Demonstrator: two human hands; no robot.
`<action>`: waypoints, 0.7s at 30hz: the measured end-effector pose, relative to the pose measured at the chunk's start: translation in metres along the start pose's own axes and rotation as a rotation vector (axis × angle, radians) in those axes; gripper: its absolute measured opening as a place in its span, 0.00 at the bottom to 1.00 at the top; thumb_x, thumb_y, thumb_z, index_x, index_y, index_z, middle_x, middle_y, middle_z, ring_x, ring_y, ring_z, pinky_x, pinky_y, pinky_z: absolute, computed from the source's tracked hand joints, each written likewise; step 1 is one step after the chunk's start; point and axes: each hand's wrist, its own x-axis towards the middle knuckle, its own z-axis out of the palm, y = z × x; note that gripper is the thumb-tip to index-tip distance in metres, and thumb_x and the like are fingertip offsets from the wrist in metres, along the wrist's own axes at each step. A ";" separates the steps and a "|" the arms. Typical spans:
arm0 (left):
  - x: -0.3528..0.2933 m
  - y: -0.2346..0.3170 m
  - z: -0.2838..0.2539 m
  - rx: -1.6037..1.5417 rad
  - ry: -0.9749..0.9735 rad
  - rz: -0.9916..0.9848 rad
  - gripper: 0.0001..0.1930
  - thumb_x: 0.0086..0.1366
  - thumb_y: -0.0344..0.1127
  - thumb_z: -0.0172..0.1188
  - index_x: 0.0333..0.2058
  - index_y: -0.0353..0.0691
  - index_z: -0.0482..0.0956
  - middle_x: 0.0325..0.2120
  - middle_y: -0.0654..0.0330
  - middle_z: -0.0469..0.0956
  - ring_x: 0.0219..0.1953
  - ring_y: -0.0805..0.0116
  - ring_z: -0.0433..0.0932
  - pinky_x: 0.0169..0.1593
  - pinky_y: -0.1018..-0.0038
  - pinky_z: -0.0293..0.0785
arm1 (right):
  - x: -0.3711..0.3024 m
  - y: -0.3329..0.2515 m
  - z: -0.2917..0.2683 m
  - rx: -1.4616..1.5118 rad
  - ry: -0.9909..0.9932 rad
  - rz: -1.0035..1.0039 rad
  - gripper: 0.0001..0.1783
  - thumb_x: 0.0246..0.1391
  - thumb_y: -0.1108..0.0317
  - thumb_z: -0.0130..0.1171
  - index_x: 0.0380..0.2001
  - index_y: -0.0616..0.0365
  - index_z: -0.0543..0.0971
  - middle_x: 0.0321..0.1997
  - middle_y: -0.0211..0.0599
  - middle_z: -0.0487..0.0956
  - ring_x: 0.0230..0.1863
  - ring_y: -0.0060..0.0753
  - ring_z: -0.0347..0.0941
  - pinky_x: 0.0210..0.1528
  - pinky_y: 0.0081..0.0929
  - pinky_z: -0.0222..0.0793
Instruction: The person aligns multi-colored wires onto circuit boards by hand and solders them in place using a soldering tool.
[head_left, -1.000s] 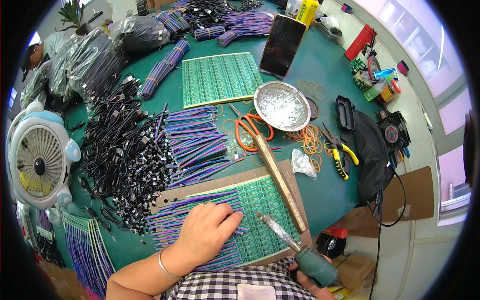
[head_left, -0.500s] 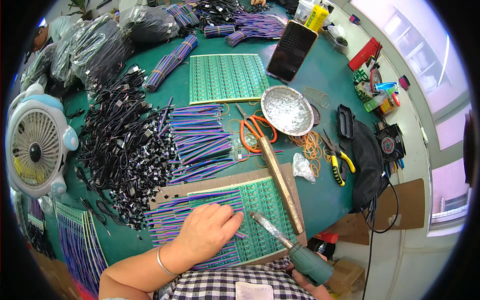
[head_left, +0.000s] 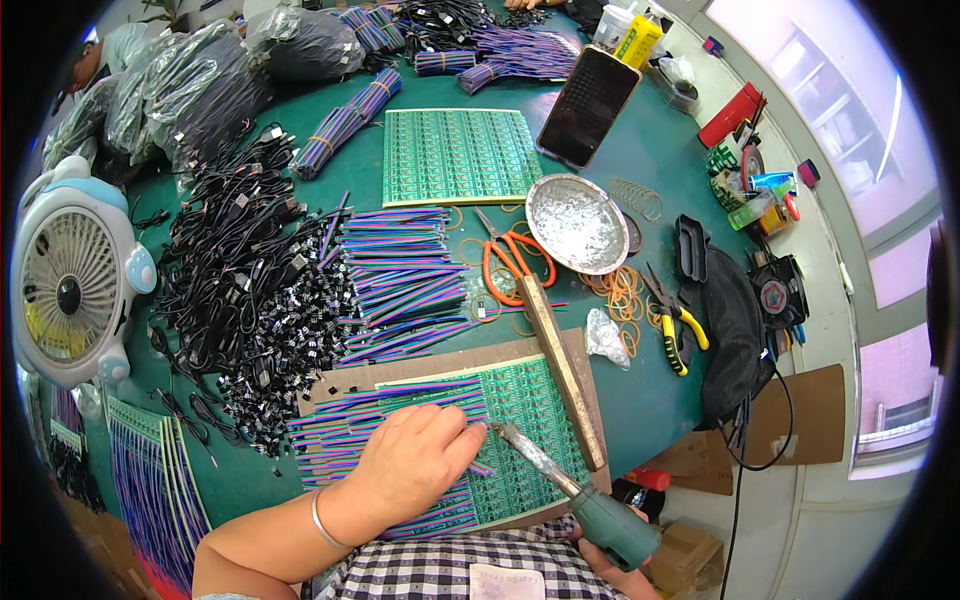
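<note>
My left hand (head_left: 425,455) lies palm down over a green circuit board panel (head_left: 535,425), with thumb and forefinger pinched on a multicoloured ribbon wire, mostly hidden under the fingers. Many such wires (head_left: 335,425) run in rows leftward from the panel. My right hand (head_left: 608,568), partly hidden at the lower edge, is closed round the green handle of a soldering iron (head_left: 545,463). The iron's tip is at the left thumb and fingertip, above the board. Under the panel is a brown cardboard sheet (head_left: 345,383); a wooden bar (head_left: 562,370) rests across its right part.
A dish of silvery solder (head_left: 577,222), orange-handled scissors (head_left: 515,260) and yellow-handled pliers (head_left: 675,325) stand beyond the board. Black cables (head_left: 235,250) are heaped left, beside a fan (head_left: 70,290). Another panel (head_left: 460,155) and a phone (head_left: 588,105) are farther back.
The soldering iron has shifted slightly left, bringing its tip closer to my left fingertips. My left hand stays almost in place.
</note>
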 end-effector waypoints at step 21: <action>-0.001 0.001 -0.001 -0.006 -0.036 -0.041 0.10 0.51 0.32 0.56 0.34 0.42 0.78 0.25 0.63 0.71 0.28 0.65 0.72 0.32 0.70 0.69 | 0.013 -0.021 0.006 -0.322 0.106 -0.510 0.18 0.52 0.68 0.58 0.44 0.69 0.75 0.42 0.48 0.78 0.44 0.42 0.76 0.48 0.32 0.69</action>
